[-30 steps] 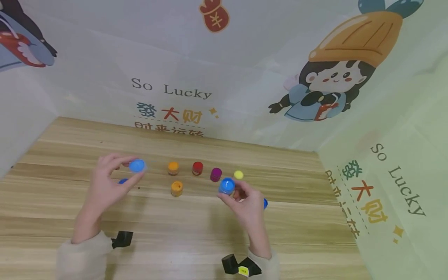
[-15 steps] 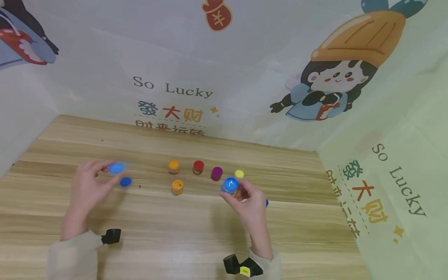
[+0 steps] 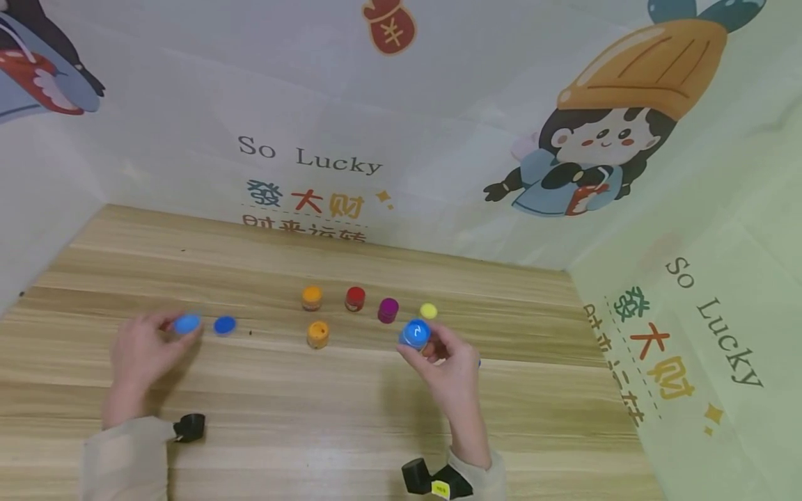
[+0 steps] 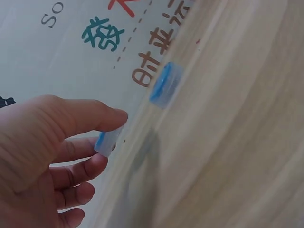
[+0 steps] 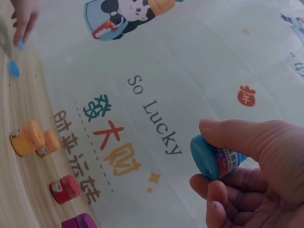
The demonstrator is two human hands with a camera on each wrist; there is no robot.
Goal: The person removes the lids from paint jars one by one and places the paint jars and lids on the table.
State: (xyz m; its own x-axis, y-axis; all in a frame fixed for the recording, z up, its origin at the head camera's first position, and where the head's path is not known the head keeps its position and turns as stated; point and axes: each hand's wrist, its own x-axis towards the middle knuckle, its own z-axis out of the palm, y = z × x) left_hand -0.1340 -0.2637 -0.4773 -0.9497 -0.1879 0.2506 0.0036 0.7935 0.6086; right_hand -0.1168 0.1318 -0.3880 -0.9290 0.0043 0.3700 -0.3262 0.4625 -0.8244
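My left hand [image 3: 143,351] pinches a light blue lid [image 3: 186,323] between thumb and fingers, low over the wooden table at the left. Just right of it a darker blue lid [image 3: 224,325] lies on the wood; its pale side wall shows in the left wrist view. With thumb and fingers, my right hand [image 3: 452,372] grips a small blue paint jar [image 3: 416,332] above the table, its glossy blue top facing the head camera. The right wrist view shows the printed label on this paint jar [image 5: 227,160].
Behind stand an orange jar [image 3: 311,298], a red jar [image 3: 355,298] and a purple jar [image 3: 388,310]. Nearer is another orange jar [image 3: 317,335]. A yellow round top [image 3: 429,311] shows beyond my right hand. A printed cloth wall [image 3: 438,174] borders the table.
My left hand has carried the light blue lid leftward and down towards the table, uncovering the darker blue lid to view. The right hand with the paint jar has shifted slightly right.
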